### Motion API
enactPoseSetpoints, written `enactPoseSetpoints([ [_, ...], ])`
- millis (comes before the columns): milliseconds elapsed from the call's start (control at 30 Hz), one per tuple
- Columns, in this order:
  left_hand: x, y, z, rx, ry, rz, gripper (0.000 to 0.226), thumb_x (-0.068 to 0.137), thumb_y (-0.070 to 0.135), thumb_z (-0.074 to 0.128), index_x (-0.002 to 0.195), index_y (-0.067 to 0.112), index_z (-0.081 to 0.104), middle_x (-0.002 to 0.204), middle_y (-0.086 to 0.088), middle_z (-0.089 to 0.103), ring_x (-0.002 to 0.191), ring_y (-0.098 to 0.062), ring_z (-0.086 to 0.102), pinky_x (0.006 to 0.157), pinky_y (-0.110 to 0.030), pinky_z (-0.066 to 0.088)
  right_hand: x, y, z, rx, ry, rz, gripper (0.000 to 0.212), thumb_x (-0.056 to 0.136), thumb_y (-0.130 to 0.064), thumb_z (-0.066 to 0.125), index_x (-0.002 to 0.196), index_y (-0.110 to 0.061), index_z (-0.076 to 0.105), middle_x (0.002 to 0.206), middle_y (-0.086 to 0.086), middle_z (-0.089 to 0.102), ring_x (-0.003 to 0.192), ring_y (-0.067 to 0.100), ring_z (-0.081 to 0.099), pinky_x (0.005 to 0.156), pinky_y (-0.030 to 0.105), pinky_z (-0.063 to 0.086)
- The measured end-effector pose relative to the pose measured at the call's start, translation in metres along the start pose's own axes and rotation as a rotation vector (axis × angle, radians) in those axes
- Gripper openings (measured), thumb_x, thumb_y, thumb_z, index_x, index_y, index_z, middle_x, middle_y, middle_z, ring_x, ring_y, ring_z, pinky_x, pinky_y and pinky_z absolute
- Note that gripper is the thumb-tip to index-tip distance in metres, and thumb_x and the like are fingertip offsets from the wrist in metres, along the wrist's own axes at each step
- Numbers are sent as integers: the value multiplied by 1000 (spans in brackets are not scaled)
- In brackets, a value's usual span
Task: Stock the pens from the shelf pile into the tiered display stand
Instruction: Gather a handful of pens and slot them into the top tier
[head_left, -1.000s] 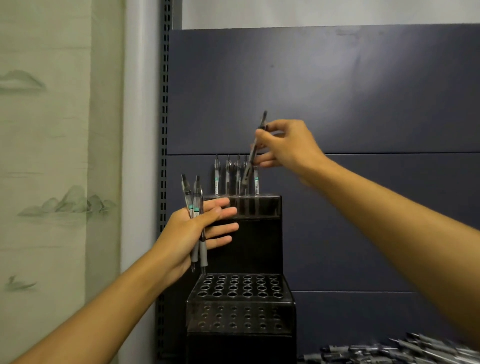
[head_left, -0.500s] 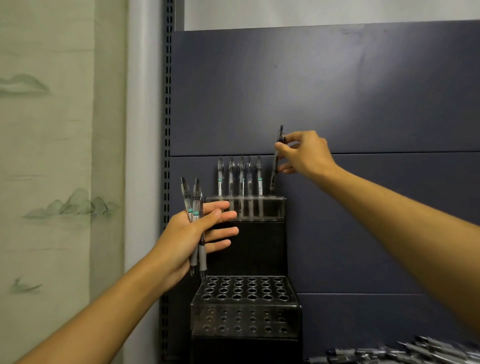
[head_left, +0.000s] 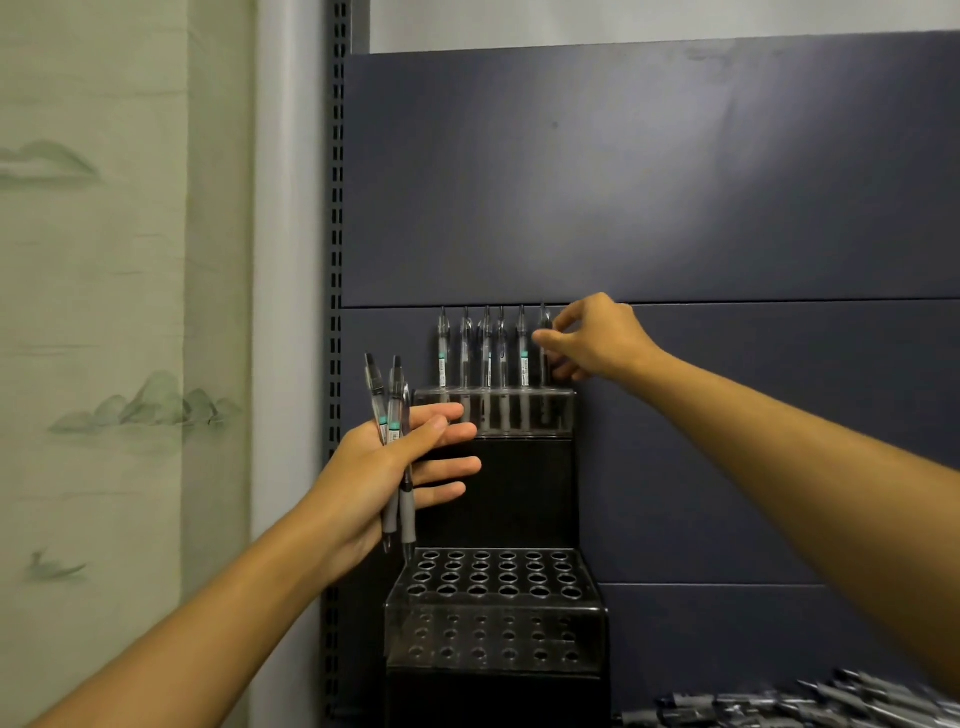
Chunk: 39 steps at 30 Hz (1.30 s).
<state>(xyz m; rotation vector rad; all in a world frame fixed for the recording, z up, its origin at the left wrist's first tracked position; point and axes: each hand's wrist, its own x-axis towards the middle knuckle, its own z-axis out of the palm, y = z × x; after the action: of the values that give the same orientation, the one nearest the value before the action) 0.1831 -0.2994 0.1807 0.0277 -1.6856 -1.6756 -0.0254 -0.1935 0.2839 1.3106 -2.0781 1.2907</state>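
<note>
A dark tiered display stand (head_left: 519, 493) stands against the shelf's back panel. Its clear top tier (head_left: 493, 410) holds several upright pens (head_left: 485, 353) in a row. My right hand (head_left: 592, 338) pinches the rightmost pen (head_left: 543, 332), which stands upright in the top tier's right end hole. My left hand (head_left: 395, 467) is in front of the stand's left side, with the thumb clamping two pens (head_left: 392, 415) against the palm and the fingers stretched out. The lower tier (head_left: 496, 577) shows rows of unfilled holes.
A pile of loose pens (head_left: 810, 706) lies on the shelf at the bottom right. A slotted metal upright (head_left: 336, 260) runs along the shelf's left edge. A pale painted wall (head_left: 124, 312) fills the left side.
My right hand has carried its pen to the right end of the row and lowered it upright into the top tier. My left hand has stayed in place with its two pens.
</note>
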Motion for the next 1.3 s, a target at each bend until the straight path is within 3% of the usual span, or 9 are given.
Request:
enactPoseSetpoints([
  [267, -3, 2, 3, -8, 7, -11, 21, 97, 18, 54, 112, 16, 69, 105, -4, 77, 90, -24, 75, 66, -29, 62, -8, 6, -4, -68, 122, -36, 41, 84, -46, 73, 104, -11, 70, 81, 5, 75, 70, 16, 72, 75, 39, 62],
  [367, -4, 3, 6, -5, 11, -12, 21, 97, 19, 54, 112, 17, 68, 105, -3, 77, 90, -24, 76, 67, -28, 63, -22, -15, -10, 7, 210, -201, 26, 87, -43, 72, 93, -18, 70, 74, -5, 70, 65, 8, 69, 68, 28, 59],
  [467, -5, 5, 12, -4, 28, -5, 20, 98, 19, 53, 111, 17, 68, 104, -3, 77, 89, -24, 76, 65, -27, 62, -51, -52, -5, 64, -6, -316, 22, 88, -42, 70, 90, -21, 71, 71, -11, 68, 57, 0, 66, 52, 9, 46],
  [567, -5, 8, 21, 24, 56, 11, 18, 99, 20, 54, 112, 16, 66, 103, -3, 77, 89, -24, 76, 61, -25, 60, -75, -70, 13, 48, -192, -348, 30, 83, -49, 72, 89, -20, 74, 72, -7, 71, 59, 3, 68, 52, 12, 47],
  [800, -9, 7, 27, 199, 94, 46, 15, 101, 12, 52, 107, 20, 63, 86, 5, 77, 73, -14, 76, 50, -20, 48, -91, -73, 35, -13, -174, -316, 23, 84, -42, 74, 80, -20, 69, 72, -7, 69, 68, 4, 64, 65, 20, 52],
  [900, -10, 5, 20, 297, 106, 85, 12, 99, 14, 56, 106, 13, 65, 73, 1, 71, 49, -5, 62, 40, -16, 40, -92, -75, 41, 48, -195, -256, 18, 87, -32, 71, 82, -15, 69, 79, 0, 73, 79, 12, 70, 71, 24, 56],
  [967, -11, 3, 17, 300, 71, 107, 14, 95, 17, 61, 104, 10, 68, 69, 1, 69, 50, -5, 57, 45, -18, 41, -91, -77, 43, 151, -177, -201, 15, 89, -27, 69, 87, -12, 68, 81, 2, 73, 80, 14, 72, 68, 24, 59],
  [1133, -13, 5, 11, 110, -11, 106, 40, 83, 41, 58, 116, 22, 69, 105, -3, 76, 56, -6, 52, 47, -18, 41, -81, -83, 36, 384, -115, -99, 11, 92, -21, 64, 86, -11, 63, 77, 1, 71, 66, 8, 72, 52, 21, 51],
  [1300, -13, 4, -6, 98, -2, 58, 23, 99, 21, 49, 116, 18, 64, 109, -4, 75, 61, -6, 58, 53, -18, 47, -62, -95, 21, 572, -23, -71, 10, 96, -16, 59, 104, -11, 63, 87, 6, 74, 66, 19, 75, 50, 22, 51],
])
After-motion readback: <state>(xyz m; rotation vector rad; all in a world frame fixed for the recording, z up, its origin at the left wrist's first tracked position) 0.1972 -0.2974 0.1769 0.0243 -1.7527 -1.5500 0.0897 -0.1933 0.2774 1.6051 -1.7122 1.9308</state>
